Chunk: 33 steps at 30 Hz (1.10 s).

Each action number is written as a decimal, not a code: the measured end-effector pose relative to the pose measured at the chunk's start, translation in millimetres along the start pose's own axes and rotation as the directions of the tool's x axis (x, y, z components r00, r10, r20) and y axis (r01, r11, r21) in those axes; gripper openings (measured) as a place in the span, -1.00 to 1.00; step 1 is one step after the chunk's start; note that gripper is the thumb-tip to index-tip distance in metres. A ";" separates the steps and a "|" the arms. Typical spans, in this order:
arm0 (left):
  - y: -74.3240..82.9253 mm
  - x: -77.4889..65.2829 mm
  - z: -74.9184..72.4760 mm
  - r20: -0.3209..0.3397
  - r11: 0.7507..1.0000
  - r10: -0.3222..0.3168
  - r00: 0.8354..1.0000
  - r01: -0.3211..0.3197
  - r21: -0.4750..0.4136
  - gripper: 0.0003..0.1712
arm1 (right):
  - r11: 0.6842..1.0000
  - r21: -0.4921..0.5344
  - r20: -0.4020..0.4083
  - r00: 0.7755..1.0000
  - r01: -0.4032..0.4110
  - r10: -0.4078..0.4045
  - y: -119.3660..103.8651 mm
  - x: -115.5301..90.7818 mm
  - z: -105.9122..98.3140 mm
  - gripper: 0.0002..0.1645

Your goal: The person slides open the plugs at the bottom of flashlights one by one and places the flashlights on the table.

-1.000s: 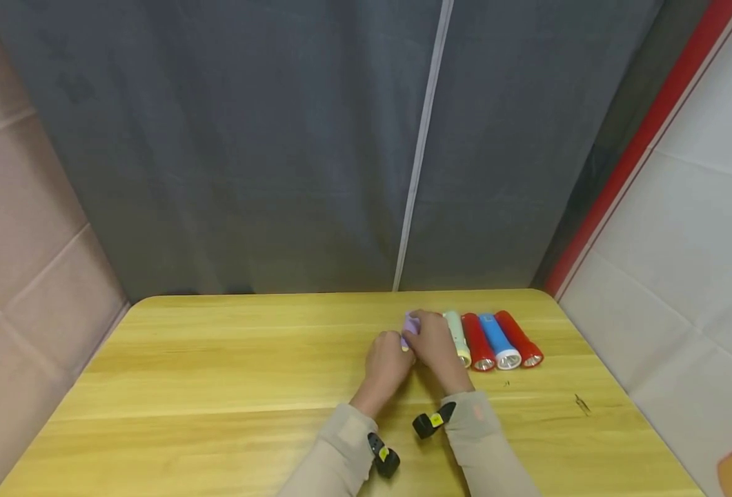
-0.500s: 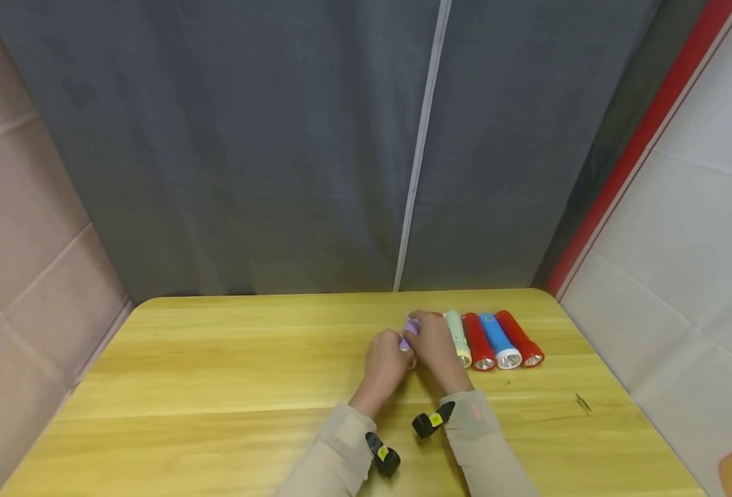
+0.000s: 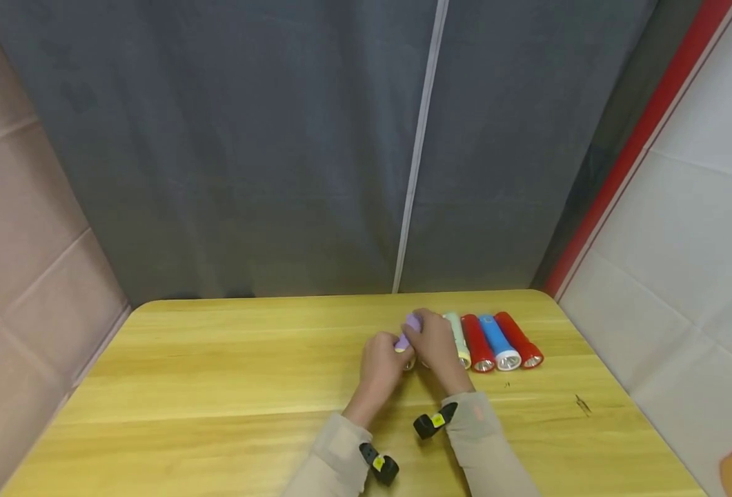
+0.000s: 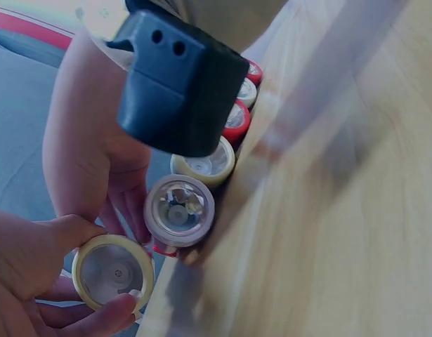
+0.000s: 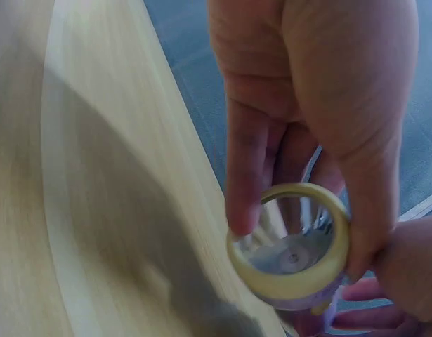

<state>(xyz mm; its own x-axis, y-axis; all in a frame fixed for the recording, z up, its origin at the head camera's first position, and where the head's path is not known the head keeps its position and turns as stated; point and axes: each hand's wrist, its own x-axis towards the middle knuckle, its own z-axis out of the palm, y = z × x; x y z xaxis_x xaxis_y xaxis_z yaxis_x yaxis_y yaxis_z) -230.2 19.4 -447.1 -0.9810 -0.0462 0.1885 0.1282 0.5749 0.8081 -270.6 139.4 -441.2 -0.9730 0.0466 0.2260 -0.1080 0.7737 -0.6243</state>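
Note:
Both hands hold a purple flashlight (image 3: 406,335) with a cream head ring, slanted above the table. My left hand (image 3: 379,364) grips it at the head end; in the left wrist view, thumb and fingers curl round the cream ring of the flashlight (image 4: 114,274). At the back end, my right hand (image 3: 437,346) pinches the purple body. In the right wrist view, the left hand (image 5: 307,105) reaches down from above onto the ring, with the right hand (image 5: 412,274) at the lower right edge. Beside it, a flashlight with a pale rim (image 4: 179,210) lies mostly hidden under the right hand.
Right of the hands lies a row: a pale green flashlight (image 3: 457,339), a red flashlight (image 3: 479,343), a blue flashlight (image 3: 499,342) and another red flashlight (image 3: 519,339). The wooden table (image 3: 216,386) ends at a grey curtain (image 3: 248,172). White panels flank both sides.
My left hand has shifted slightly left and toward me. More of the purple body and the cream head now show between the hands. The flashlights in the row have stayed put.

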 end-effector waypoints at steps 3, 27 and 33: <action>2.1 -1.1 -2.6 -0.009 1.000 0.013 1.000 -0.013 -0.005 -0.62 | 1.000 0.020 -0.022 1.000 -0.022 0.022 -0.1 0.3 -1.7 -0.40; -5.4 -2.4 -8.9 0.023 0.986 0.073 0.997 -0.069 -0.153 -0.76 | 0.952 0.257 0.082 0.985 -0.168 0.152 1.8 1.8 -17.0 -0.30; -7.9 -5.0 -11.2 0.052 0.979 0.085 0.995 -0.074 -0.189 -0.73 | 0.926 0.328 0.083 0.982 -0.189 0.171 -2.3 -0.8 -19.1 -0.34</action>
<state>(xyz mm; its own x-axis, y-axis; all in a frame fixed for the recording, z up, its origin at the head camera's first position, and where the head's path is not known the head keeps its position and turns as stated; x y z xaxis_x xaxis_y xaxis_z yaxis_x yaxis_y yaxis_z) -224.7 5.9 -448.2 -0.9728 0.0455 0.2270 0.2253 0.4118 0.8830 -265.7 149.7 -425.6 -0.9906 0.1256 0.0533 0.0168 0.5000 -0.8659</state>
